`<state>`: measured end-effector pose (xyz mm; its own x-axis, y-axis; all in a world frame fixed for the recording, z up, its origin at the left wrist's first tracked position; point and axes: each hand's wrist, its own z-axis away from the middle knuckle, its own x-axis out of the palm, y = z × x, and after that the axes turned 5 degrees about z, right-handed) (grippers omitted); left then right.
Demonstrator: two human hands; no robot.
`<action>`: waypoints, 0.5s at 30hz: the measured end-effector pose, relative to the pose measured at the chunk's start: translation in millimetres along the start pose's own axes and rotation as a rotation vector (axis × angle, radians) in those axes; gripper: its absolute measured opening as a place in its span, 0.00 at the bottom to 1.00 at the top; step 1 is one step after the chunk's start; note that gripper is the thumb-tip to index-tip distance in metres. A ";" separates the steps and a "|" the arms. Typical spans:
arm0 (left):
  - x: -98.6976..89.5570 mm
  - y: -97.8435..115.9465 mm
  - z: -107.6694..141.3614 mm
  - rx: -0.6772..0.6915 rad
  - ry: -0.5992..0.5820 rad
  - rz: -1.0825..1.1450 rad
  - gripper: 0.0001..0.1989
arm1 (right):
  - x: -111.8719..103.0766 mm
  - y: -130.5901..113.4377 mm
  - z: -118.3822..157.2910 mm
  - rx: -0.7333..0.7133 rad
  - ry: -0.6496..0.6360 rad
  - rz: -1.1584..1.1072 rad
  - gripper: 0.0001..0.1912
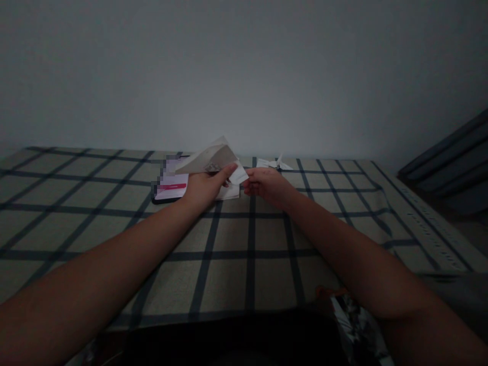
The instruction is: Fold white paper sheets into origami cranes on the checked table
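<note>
A creased sheet of white paper (213, 155), partly folded, is held above the checked cloth. My left hand (206, 187) is closed on it, the thumb pressing on top near its right end. My right hand (269, 185) has its fingers pinched together at the paper's right corner. Under and left of my left hand lies a tablet or large phone (171, 189) with a lit screen, partly blurred and covered. More white paper (231, 192) lies flat beneath my left hand. Just behind my right hand is a folded white paper piece (272, 163) with a raised point.
A cream tablecloth (232, 239) with dark blue checks covers the table, its printed border at the right. A plain wall (244, 76) rises behind. Dark folded fabric (453, 157) hangs at the right. A black-and-white patterned item (360, 328) sits below the near edge.
</note>
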<state>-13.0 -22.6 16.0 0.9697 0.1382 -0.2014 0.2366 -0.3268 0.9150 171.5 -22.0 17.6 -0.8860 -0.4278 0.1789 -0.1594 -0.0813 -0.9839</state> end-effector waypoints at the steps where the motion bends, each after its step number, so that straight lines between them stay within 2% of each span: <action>1: 0.3 -0.9 -0.9 0.008 0.007 0.014 0.19 | -0.7 0.2 -0.3 -0.012 -0.004 0.005 0.05; 6: 3.3 0.2 -2.6 -0.021 -0.048 0.089 0.17 | -5.4 5.9 -3.7 -0.028 0.040 0.161 0.12; 9: 6.1 1.4 -0.8 -0.048 -0.088 0.132 0.15 | -7.3 9.3 -5.0 -0.047 0.042 0.311 0.11; 15: 8.9 -8.6 -5.3 -0.092 -0.047 0.345 0.19 | -8.0 8.5 -1.9 -0.072 -0.018 0.453 0.10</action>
<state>-6.8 -13.5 8.2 0.9938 -0.0092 0.1111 -0.1096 -0.2608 0.9592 176.4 -17.5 7.8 -0.8658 -0.4210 -0.2704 0.2124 0.1802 -0.9604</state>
